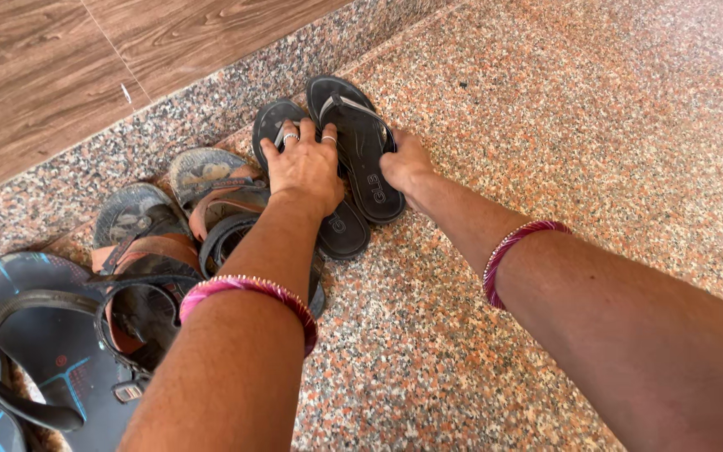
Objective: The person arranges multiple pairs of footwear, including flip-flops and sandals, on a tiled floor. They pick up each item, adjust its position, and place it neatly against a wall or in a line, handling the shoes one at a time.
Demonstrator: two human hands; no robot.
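Two bare forearms with pink bangles nearest, left hand [305,167] flat, fingers spread on a black rubber flip-flop [328,209], right hand [406,164] grip closed around edge of its twin black flip-flop [360,142], both on speckled granite floor [546,151], worn brown sandals [202,201] just beside.

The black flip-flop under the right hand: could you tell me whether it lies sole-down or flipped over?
Sole-down. The black flip-flop shows its footbed and grey strap facing up, flat on the speckled floor, with the right hand at its edge.
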